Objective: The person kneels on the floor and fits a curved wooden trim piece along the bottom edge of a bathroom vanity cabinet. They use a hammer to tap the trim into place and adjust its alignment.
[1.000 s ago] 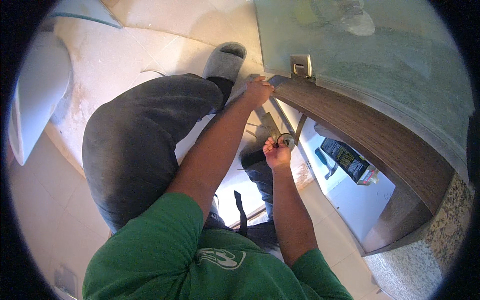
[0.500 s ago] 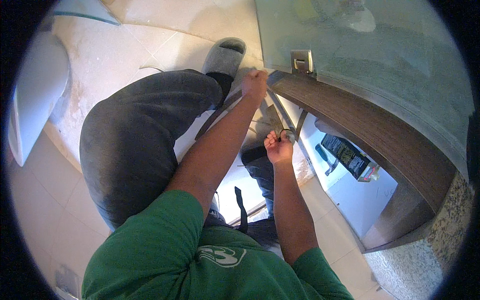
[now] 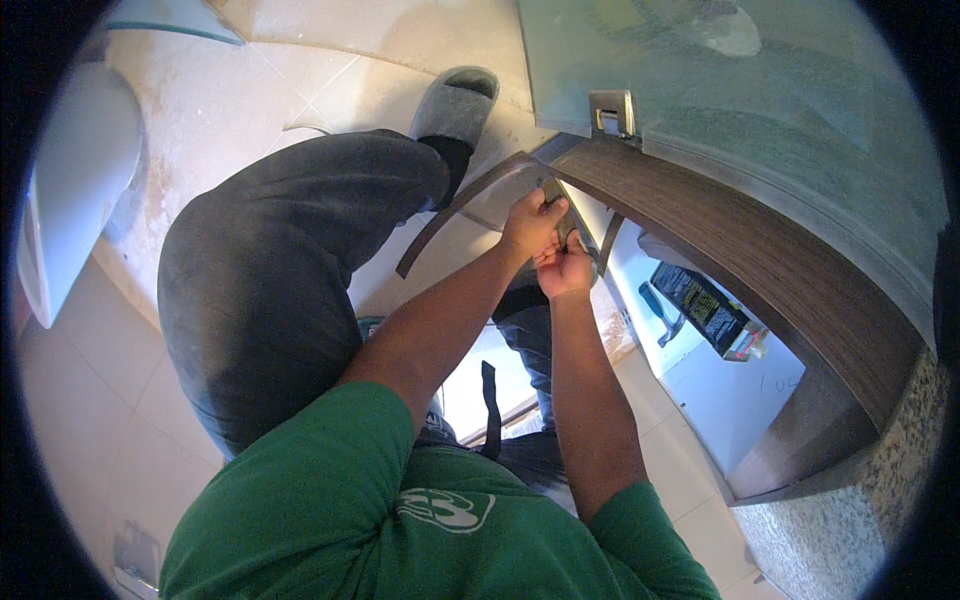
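My left hand (image 3: 531, 224) is closed, thumb and fingers pinched together, close to the front corner of a dark brown wooden cabinet (image 3: 720, 215). Just below it and touching or nearly touching it, my right hand (image 3: 567, 272) is turned palm up with its fingers curled. Whatever lies between the fingers of either hand is too small and hidden to name. A thin, curved dark brown strip (image 3: 440, 222) arcs from near the cabinet corner, past my left hand, toward my leg.
Inside the cabinet's white interior lie a black printed box (image 3: 700, 308) and a teal-handled tool (image 3: 657, 305). Above the cabinet stands a glass panel (image 3: 760, 90) with a metal hinge (image 3: 611, 113). A white ceramic fixture (image 3: 85, 180) is at the left. My slippered foot (image 3: 457, 105) rests on the tiles.
My left hand has come down from the cabinet corner to meet my right hand, uncovering more of the brown strip. My right hand has shifted slightly upward.
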Demonstrator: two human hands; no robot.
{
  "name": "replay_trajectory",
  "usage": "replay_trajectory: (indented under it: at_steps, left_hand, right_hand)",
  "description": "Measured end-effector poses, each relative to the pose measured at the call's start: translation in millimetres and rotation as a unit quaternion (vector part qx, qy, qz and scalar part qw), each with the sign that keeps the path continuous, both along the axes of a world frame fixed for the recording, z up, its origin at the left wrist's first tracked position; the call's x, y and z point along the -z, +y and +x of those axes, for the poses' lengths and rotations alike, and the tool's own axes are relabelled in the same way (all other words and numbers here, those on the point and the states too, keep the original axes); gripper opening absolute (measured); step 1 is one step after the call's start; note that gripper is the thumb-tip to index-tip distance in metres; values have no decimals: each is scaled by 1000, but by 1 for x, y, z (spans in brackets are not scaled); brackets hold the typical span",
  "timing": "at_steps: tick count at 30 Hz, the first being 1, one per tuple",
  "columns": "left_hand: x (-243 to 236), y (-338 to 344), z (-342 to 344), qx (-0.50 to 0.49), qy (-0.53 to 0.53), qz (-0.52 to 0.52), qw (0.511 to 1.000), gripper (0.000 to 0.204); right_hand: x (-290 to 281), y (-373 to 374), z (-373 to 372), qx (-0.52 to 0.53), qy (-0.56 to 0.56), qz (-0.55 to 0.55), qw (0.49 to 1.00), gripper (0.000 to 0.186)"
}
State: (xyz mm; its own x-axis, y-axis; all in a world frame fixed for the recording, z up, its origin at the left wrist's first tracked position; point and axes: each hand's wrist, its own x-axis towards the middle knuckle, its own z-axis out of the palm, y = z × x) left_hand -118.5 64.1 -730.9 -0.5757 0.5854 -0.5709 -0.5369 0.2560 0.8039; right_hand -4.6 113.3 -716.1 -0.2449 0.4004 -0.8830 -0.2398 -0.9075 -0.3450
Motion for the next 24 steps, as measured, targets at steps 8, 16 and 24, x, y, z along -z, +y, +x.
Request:
replay_trajectory:
  at_steps: [8, 16, 24]
  left_hand:
    - [18, 8, -4, 24, 0, -18, 1000, 27]
    - [13, 7, -9, -57, -262, 59, 962, 21]
    - [18, 6, -1, -44, -256, 53, 964, 22]
  right_hand:
    - [4, 3, 0, 3, 8, -7, 1000, 32]
    - [9, 7, 7, -4, -50, 11, 999, 27]
    - [13, 15, 8, 12, -12, -32, 999, 26]
